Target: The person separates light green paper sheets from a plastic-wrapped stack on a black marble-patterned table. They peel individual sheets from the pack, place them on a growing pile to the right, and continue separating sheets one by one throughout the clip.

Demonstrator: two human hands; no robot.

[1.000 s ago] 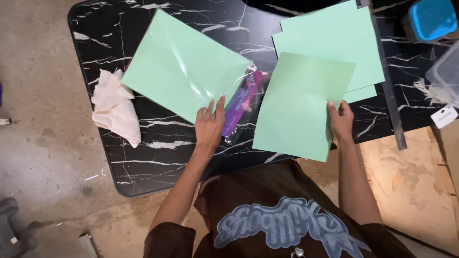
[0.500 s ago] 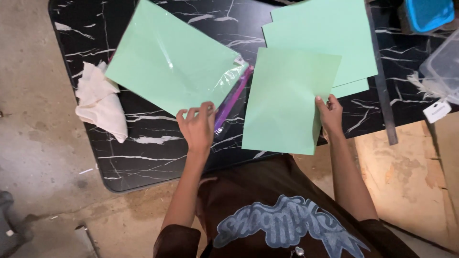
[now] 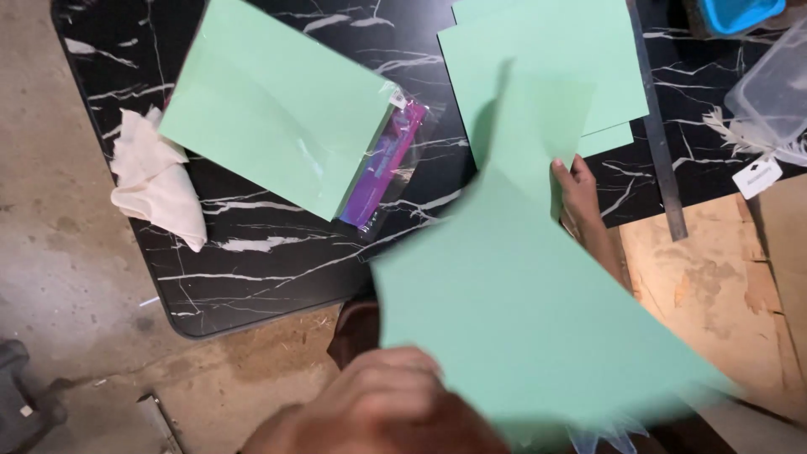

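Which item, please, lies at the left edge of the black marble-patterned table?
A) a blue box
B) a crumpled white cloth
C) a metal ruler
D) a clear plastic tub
B: the crumpled white cloth lies at the left edge of the table, beside the clear packet of green paper; the other items are on the right side.

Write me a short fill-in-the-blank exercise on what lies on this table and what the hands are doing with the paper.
1. The sheet lifted toward the camera is pale ____ in colour.
2. The crumpled cloth lies at the ____ edge of the black marble-patterned table, as the picture shows it.
3. The right hand pinches the lifted sheet by its ____ edge.
4. The clear plastic sleeve beside the angled sheet holds something ____ in colour.

Missing words: green; left; right; purple
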